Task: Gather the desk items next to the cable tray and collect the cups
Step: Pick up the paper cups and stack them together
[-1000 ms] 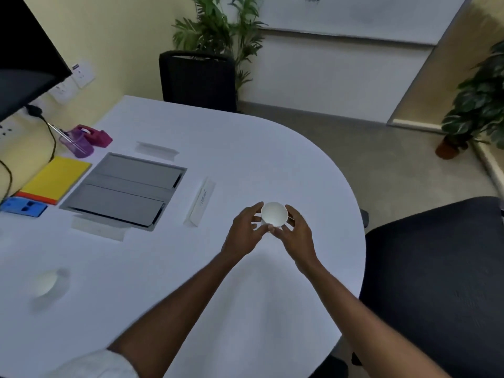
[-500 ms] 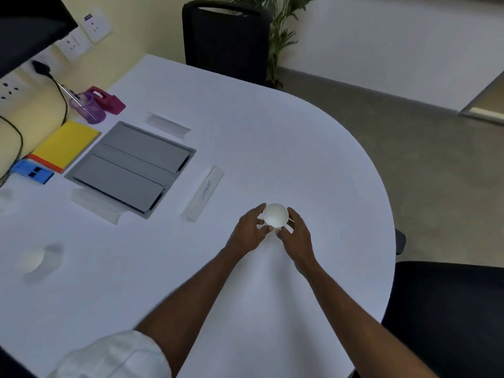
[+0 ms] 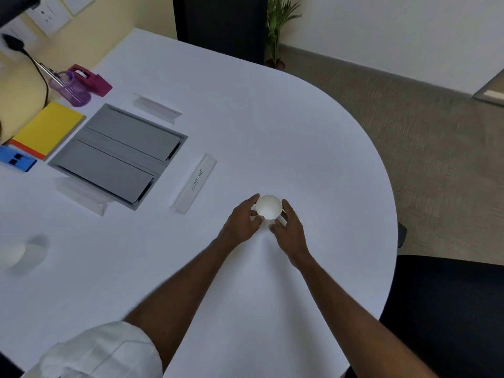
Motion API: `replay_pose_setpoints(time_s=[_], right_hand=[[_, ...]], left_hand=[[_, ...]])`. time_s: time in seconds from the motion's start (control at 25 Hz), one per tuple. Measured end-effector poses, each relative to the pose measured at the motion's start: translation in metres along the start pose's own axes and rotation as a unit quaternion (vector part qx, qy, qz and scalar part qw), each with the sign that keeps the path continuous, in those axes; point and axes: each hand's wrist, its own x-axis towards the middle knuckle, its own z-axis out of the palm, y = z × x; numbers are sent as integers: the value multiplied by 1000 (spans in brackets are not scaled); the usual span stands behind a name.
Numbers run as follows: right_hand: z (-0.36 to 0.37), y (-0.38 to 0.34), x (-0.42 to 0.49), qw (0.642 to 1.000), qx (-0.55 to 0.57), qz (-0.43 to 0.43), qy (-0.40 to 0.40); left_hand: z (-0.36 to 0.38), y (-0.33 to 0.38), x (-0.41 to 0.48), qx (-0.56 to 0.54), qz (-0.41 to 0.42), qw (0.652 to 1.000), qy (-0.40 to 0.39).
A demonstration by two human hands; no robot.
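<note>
The white cup (image 3: 268, 207) sits between the two hands, mouth up, over the white table (image 3: 313, 137) toward its rounded right end. Whether its base touches the tabletop cannot be told. The left hand (image 3: 242, 222) grasps the cup from the left, fingers curled round its far side and thumb against the near rim. The right hand (image 3: 289, 228) grasps it from the right, fingers along the wall and thumb below the rim.

Just to the left of the hands lies a name plate (image 3: 195, 184) lettered "ELEPHANT". Beyond it is the grey cable tray (image 3: 117, 156), set flush in the table. A second cup (image 3: 12, 255), blurred, stands well apart at the table's left edge. A yellow notebook (image 3: 49, 129), a blue block (image 3: 16, 159), a purple pen holder (image 3: 69, 90) and a magenta tape dispenser (image 3: 91, 81) lie on the tray's far left side.
</note>
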Motion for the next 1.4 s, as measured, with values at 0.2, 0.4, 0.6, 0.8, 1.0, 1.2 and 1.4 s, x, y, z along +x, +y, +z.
replay_pose_setpoints(time_s=[0.2, 0.4, 0.6, 0.8, 1.0, 1.2, 1.4], right_hand=[[-1, 10, -10, 998, -48, -1, 35], [30, 43, -63, 981, -171, -26, 93], [87, 56, -124, 966, -233, -109, 22], [159, 24, -160, 931, -281, -223, -70], [251, -29, -200, 885, -302, -330, -127], [346, -80, -267, 862, -293, -392, -136], [426, -129, -339, 850, -264, -438, -129]], left_hand=[[-1, -3, -17, 25, -11, 999, 41], [-13, -25, -69, 113, 1, 991, 69], [-46, -67, -140, 147, -26, 984, 95], [-123, -104, -219, 162, -64, 968, 181], [-209, -134, -315, 186, -78, 941, 271], [-287, -165, -415, 224, -74, 921, 308], [-359, -195, -503, 247, -56, 902, 348]])
